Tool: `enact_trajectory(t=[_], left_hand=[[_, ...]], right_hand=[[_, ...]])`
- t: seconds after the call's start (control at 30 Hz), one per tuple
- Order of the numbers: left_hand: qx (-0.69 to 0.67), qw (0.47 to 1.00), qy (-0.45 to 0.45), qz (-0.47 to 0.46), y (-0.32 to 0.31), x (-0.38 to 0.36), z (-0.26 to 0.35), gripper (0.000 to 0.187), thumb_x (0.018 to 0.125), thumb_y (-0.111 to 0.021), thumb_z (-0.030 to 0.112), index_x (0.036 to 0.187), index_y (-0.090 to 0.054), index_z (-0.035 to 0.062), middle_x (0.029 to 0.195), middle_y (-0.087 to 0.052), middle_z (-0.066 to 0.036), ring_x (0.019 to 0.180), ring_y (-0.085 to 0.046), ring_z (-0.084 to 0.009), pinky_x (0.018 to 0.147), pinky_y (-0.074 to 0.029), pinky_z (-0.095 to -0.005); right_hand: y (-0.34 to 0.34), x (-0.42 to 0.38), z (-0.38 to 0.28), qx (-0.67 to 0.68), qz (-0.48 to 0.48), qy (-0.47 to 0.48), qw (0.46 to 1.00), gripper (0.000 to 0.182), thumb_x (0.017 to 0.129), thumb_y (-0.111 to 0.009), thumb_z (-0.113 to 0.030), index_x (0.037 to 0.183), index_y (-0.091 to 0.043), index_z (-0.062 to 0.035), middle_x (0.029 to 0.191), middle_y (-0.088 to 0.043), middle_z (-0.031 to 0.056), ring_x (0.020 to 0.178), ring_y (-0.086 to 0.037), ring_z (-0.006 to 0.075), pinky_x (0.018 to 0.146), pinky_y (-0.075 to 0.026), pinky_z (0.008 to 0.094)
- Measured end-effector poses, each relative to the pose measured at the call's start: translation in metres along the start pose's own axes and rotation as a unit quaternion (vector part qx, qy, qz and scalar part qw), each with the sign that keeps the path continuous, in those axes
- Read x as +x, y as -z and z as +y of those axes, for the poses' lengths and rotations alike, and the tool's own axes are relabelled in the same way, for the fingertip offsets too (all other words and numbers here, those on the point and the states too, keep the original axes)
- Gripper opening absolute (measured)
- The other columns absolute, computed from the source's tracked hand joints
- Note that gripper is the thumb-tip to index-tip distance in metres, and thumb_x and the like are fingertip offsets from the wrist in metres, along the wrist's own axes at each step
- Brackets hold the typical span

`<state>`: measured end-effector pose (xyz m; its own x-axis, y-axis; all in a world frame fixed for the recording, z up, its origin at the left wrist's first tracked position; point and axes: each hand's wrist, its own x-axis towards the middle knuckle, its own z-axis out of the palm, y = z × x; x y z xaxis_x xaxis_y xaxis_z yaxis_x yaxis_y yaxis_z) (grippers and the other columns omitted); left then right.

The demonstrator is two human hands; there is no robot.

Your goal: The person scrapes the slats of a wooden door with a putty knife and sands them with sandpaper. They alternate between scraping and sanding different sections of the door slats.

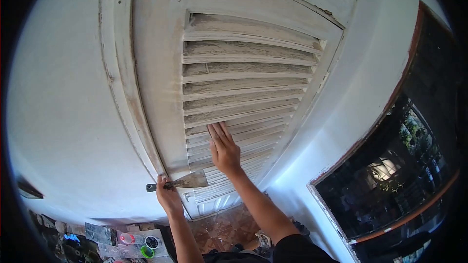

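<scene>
A white louvred door [158,63] with worn, dirty paint stands in front of me. My right hand [226,155] is open, its fingers stretched out flat, with the fingertips at the underside of a slat [214,117] near the middle of the louvres. Below and to the left, my left hand [168,198] is closed around the dark handle of a putty knife [196,179]. The wide, stained blade points right, across the lower louvres. Several upper slats show grey, scuffed patches.
On the right is a dark window [390,175] with a chipped wooden frame. A cluttered table [161,252] at lower left bears a green ring-shaped item [147,252] and a pink-and-white item [127,238]. Reddish floor tiles [222,226] lie below.
</scene>
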<state>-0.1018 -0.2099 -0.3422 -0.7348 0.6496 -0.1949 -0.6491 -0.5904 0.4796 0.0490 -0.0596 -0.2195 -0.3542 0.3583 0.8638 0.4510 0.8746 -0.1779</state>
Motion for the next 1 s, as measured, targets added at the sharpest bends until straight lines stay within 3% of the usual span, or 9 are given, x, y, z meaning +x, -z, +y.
enact_trajectory(t=[0.1, 0.2, 0.33, 0.37, 0.47, 0.57, 0.77, 0.9, 1.0], left_hand=[[0.012, 1.000, 0.001, -0.001, 0.004, -0.004, -0.002, 0.059, 0.090, -0.051, 0.015, 0.143, -0.035, -0.0033, 0.111, -0.053, -0.005, 0.101, -0.051, -0.0151, 0.091, -0.036, -0.0293], [0.027, 1.000, -0.013, 0.004, 0.003, -0.005, 0.002, 0.062, 0.091, -0.052, 0.019, 0.145, -0.032, -0.0036, 0.120, -0.054, -0.009, 0.108, -0.052, -0.0175, 0.095, -0.037, -0.0318], [0.051, 0.999, 0.000, -0.010, 0.010, -0.001, 0.005, 0.061, 0.091, -0.051, 0.018, 0.145, -0.032, -0.0039, 0.121, -0.052, -0.009, 0.110, -0.052, -0.0184, 0.095, -0.038, -0.0323], [0.056, 0.998, 0.000, -0.013, 0.011, -0.001, 0.004, 0.061, 0.090, -0.051, 0.018, 0.144, -0.032, -0.0040, 0.119, -0.053, -0.009, 0.108, -0.052, -0.0186, 0.094, -0.038, -0.0323], [0.026, 0.999, -0.006, -0.029, 0.011, 0.004, 0.000, 0.062, 0.089, -0.053, 0.017, 0.144, -0.032, -0.0040, 0.108, -0.056, -0.007, 0.102, -0.053, -0.0181, 0.090, -0.040, -0.0316], [0.003, 1.000, -0.007, -0.018, 0.009, 0.000, 0.000, 0.060, 0.089, -0.052, 0.016, 0.143, -0.033, -0.0044, 0.104, -0.057, -0.007, 0.102, -0.054, -0.0181, 0.088, -0.041, -0.0313], [-0.014, 1.000, 0.006, -0.017, 0.007, -0.008, 0.005, 0.062, 0.090, -0.046, 0.014, 0.146, -0.029, -0.0059, 0.121, -0.053, -0.009, 0.107, -0.049, -0.0180, 0.098, -0.035, -0.0311], [0.035, 0.999, -0.008, -0.006, 0.002, -0.005, 0.000, 0.039, 0.094, -0.054, 0.025, 0.124, -0.052, -0.0005, 0.105, -0.057, -0.005, 0.095, -0.051, -0.0139, 0.087, -0.036, -0.0297], [0.070, 0.997, -0.028, 0.007, -0.004, 0.000, -0.009, 0.029, 0.094, -0.060, 0.033, 0.105, -0.058, 0.0061, 0.095, -0.058, -0.001, 0.087, -0.050, -0.0111, 0.079, -0.034, -0.0285]], right_hand=[[0.029, -0.017, 0.070, -0.033, -0.023, 0.038, 0.998, 0.039, 0.091, -0.056, -0.008, 0.129, -0.057, -0.0093, 0.138, -0.053, 0.0123, 0.124, -0.053, 0.0290, 0.085, -0.055, 0.0341], [0.070, -0.017, 0.147, -0.159, 0.049, -0.122, 0.979, 0.036, 0.093, -0.052, -0.009, 0.127, -0.057, -0.0044, 0.140, -0.049, 0.0167, 0.128, -0.049, 0.0327, 0.097, -0.049, 0.0389], [0.052, -0.003, 0.143, -0.188, 0.144, -0.232, 0.943, 0.032, 0.095, -0.048, -0.012, 0.121, -0.058, 0.0022, 0.139, -0.047, 0.0242, 0.130, -0.044, 0.0377, 0.108, -0.039, 0.0429], [0.031, -0.008, 0.136, -0.181, 0.089, -0.272, 0.941, 0.028, 0.094, -0.049, -0.011, 0.116, -0.060, 0.0027, 0.135, -0.051, 0.0266, 0.129, -0.045, 0.0400, 0.108, -0.039, 0.0435], [-0.003, -0.012, 0.047, -0.059, 0.007, -0.038, 0.997, 0.031, 0.091, -0.057, -0.013, 0.121, -0.059, -0.0040, 0.127, -0.057, 0.0233, 0.127, -0.048, 0.0398, 0.098, -0.047, 0.0459], [0.029, 0.007, 0.011, -0.038, -0.074, 0.021, 0.996, 0.036, 0.090, -0.058, -0.013, 0.125, -0.058, -0.0080, 0.132, -0.057, 0.0083, 0.124, -0.053, 0.0326, 0.086, -0.055, 0.0405], [0.083, -0.005, 0.145, -0.223, 0.043, -0.140, 0.964, 0.028, 0.096, -0.049, -0.015, 0.119, -0.059, -0.0021, 0.129, -0.057, 0.0196, 0.127, -0.049, 0.0333, 0.092, -0.051, 0.0417], [0.027, -0.001, 0.114, -0.149, 0.058, -0.227, 0.961, 0.025, 0.096, -0.048, -0.015, 0.113, -0.060, 0.0003, 0.123, -0.059, 0.0222, 0.122, -0.050, 0.0412, 0.099, -0.045, 0.0469], [0.008, 0.002, 0.027, -0.048, 0.020, -0.005, 0.999, 0.029, 0.091, -0.056, -0.012, 0.118, -0.058, -0.0031, 0.121, -0.061, 0.0155, 0.117, -0.055, 0.0395, 0.090, -0.052, 0.0448]])
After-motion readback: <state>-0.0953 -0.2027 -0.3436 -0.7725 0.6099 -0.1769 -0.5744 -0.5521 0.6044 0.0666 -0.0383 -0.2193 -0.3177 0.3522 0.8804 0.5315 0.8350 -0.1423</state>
